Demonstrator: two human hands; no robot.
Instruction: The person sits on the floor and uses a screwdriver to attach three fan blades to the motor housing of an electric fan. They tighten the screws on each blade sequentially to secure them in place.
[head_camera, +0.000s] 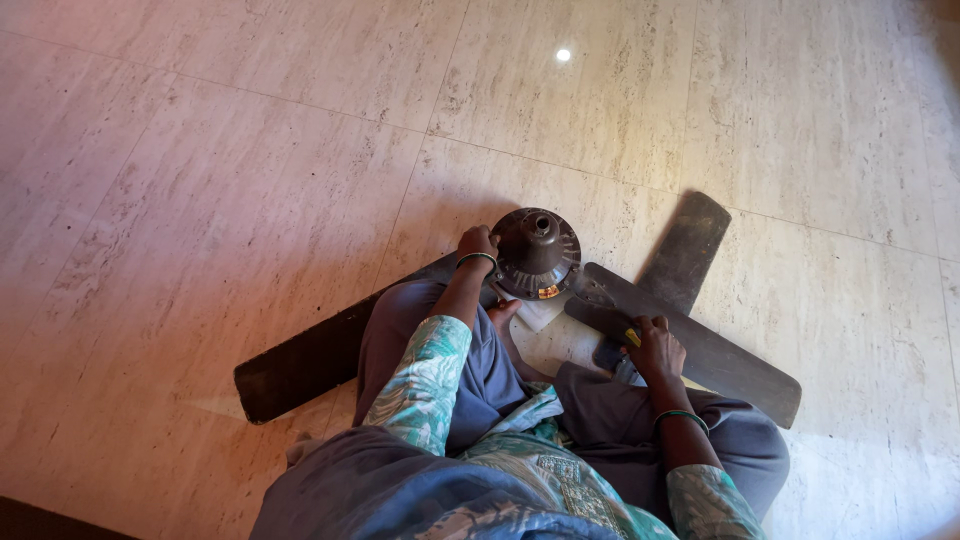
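Down on the tiled floor (250, 150), the left hand (477, 245) is clenched on the fan motor (537, 252). Meanwhile the right hand (655, 350) presses a yellow-handled tool (631, 338), fingers curled around it, against a fan blade (700, 345).

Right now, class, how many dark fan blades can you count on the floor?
3: one long dark fan blade lower left, one upper right, one under the right hand. None seem hidden.

ceiling fan (537, 255) | dark brown, dusty | lying on floor, motor dome up | three blades spread | yellow-handled tool (632, 338) on right blade
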